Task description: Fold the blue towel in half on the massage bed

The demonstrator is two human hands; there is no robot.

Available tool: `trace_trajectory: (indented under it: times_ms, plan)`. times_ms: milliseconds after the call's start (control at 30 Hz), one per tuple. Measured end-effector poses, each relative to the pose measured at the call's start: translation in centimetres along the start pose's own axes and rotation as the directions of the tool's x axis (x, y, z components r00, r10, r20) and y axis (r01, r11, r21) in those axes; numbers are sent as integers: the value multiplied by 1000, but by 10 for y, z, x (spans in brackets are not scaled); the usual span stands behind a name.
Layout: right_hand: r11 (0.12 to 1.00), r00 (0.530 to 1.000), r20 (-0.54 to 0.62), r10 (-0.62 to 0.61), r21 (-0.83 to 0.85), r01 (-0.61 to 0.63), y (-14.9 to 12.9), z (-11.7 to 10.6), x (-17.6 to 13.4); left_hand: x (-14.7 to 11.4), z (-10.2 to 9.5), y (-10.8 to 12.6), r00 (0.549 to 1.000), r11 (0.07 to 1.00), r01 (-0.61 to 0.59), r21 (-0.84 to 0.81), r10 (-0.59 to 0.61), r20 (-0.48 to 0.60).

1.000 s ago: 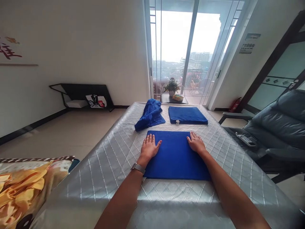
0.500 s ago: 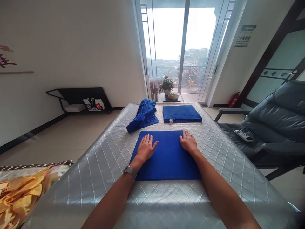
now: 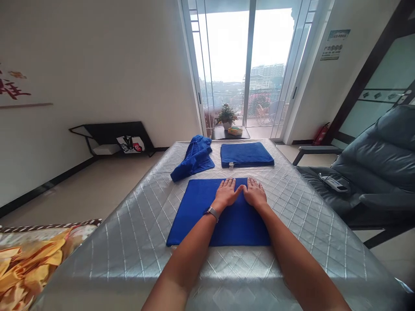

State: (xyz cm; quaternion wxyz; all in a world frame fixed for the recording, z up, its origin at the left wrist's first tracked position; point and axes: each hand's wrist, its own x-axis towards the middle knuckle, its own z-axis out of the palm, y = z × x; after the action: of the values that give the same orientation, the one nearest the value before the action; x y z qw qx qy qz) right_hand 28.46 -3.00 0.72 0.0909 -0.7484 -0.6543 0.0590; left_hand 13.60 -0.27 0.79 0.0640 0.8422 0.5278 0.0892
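Note:
A blue towel point(image 3: 197, 216), laid as a smooth flat rectangle, lies in front of me on the silver quilted table cover point(image 3: 139, 224). My left hand point(image 3: 227, 193) rests palm down on its upper middle, fingers stretched out. Beside it, on the towel's upper right part, my right hand point(image 3: 255, 192) also lies flat and open, the two thumbs touching or nearly so. Beyond the hands sits a neat stack of folded blue towels point(image 3: 247, 154) with a white label at its near edge. To its left is a crumpled blue towel point(image 3: 193, 157).
A dark armchair point(image 3: 382, 160) with a white device point(image 3: 336, 183) on its seat stands at the right. Yellow cloth point(image 3: 32, 268) lies at the lower left. Past the table's far end, a small stand bears a potted plant point(image 3: 227, 115) before the glass door.
My left hand has slid right across the towel from its left side to beside my right hand. The right hand stays nearly in place. The view has shifted slightly.

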Motion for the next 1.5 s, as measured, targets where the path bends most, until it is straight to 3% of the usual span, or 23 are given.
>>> trace_trajectory:
  times_ms: [233,367,567,933,1200,1500]
  plan:
    - [1000,1000,23,13,9,-14,-3,-5,-1,-34,-21,-96,979,977,202,72,-203,13]
    - [1000,999,31,16,-1,-15,-2,-4,0,-50,-26,-125,958,952,286,104,-287,-11]
    - [1000,1000,16,11,-21,-11,0,-3,1,-54,-22,-128,948,945,316,84,-310,-71]
    - [998,1000,24,15,-61,-14,1,-2,3,-54,-25,-137,928,929,368,39,-364,-78]
    - [985,993,-100,-56,-169,38,-7,-12,-10,-55,-24,-135,927,932,363,15,-359,-108]
    - [996,997,72,1,-89,5,-2,-3,-24,-52,-18,-138,926,934,357,23,-351,-141]
